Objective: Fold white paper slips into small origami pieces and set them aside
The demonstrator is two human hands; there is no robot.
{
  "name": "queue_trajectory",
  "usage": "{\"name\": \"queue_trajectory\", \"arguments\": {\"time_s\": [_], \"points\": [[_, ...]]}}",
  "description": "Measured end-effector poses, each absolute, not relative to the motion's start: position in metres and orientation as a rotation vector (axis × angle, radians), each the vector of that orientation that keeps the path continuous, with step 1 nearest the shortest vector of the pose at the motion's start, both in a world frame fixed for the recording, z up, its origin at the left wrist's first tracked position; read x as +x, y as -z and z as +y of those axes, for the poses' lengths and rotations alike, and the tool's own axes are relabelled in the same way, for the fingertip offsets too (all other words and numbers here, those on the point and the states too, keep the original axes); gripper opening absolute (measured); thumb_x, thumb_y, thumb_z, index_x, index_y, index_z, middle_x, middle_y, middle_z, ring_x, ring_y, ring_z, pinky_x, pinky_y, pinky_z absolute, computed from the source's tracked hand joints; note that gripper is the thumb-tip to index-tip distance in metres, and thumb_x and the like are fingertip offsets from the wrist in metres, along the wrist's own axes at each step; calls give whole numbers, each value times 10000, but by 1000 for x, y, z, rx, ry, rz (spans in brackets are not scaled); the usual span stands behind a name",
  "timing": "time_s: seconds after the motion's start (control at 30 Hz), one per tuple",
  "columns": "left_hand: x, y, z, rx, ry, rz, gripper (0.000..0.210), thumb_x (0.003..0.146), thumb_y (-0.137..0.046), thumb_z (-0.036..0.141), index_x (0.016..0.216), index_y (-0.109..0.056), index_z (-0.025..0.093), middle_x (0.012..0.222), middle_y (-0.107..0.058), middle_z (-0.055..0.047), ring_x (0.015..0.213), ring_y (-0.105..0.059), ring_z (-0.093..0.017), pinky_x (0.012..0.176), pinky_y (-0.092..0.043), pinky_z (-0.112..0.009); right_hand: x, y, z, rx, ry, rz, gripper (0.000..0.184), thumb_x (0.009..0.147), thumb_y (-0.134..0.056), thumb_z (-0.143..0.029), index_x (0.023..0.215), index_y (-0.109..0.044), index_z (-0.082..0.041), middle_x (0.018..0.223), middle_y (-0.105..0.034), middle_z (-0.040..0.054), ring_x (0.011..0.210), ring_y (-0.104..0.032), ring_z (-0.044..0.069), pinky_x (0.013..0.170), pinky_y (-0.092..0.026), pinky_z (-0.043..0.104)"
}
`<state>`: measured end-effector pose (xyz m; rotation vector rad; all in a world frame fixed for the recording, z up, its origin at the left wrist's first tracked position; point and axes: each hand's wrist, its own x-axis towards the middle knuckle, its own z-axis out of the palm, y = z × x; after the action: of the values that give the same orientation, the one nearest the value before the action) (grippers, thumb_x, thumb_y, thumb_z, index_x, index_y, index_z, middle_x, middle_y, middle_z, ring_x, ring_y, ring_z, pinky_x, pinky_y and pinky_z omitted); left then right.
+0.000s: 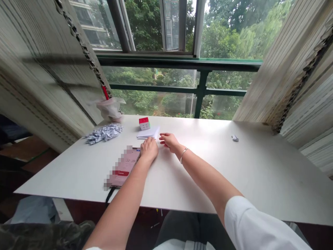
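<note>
My left hand [149, 150] rests on the desk at the near edge of a small stack of white paper [148, 132]. Its fingers are bent and close together on the paper's edge, and their undersides are hidden. Just right of the stack, my right hand [169, 141] is held with fingers stretched and a little apart, with nothing visible in them. A bracelet circles that wrist. Behind the paper sits a cube puzzle [144, 123], red on top and white in front. Beside my left forearm lies a pink-screened device [123, 168], partly blurred out, its screen lit.
A heap of folded paper pieces [104, 133] lies on the white desk [197, 166] at the left, before a plastic-wrapped container [110, 108]. One small folded paper piece [235, 138] lies far right. Curtains [273, 69] flank the window, and a green railing [179, 62] runs behind the desk.
</note>
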<state>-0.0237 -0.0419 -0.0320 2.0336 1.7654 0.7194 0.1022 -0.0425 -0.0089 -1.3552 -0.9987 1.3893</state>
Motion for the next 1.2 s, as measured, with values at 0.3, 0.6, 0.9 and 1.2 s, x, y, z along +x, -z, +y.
{"name": "queue_trajectory", "arguments": {"time_s": [0.3,0.6,0.9,1.2], "points": [[-22,38,-36,2260,-495,1835,449,932,-319,342,1302,-496,159,1377,-511,-245,1290,-432,-424,1017,-280,-570,80,12,-11,-1312,-1450,-1018,304,906,-579,-256,1199,-650,-227,674,-529,-31,511,-417,84,468,-296,205],[-20,41,-42,2183,-672,1813,389,910,-400,319,1230,-535,143,1325,-531,-261,1276,-447,-424,1035,-274,-547,76,25,-1,-1321,-1454,-1059,355,915,-566,-274,1254,-618,-186,696,-558,-13,530,-454,93,457,-305,205],[-20,47,-41,2281,-602,1937,330,924,-383,248,1181,-550,128,1285,-557,-228,1224,-508,-393,1003,-364,-523,78,27,-2,-1322,-1430,-1085,376,921,-530,-211,1290,-599,-193,807,-609,9,544,-506,65,452,-336,170],[-25,37,-35,1209,-1328,1395,236,734,-568,33,889,-603,208,1345,-539,-124,1424,-295,-316,1192,-91,-451,77,26,-10,-1344,-1364,-1113,505,898,-516,-183,1398,-450,-198,1128,-628,72,564,-528,67,442,-356,183]]}}
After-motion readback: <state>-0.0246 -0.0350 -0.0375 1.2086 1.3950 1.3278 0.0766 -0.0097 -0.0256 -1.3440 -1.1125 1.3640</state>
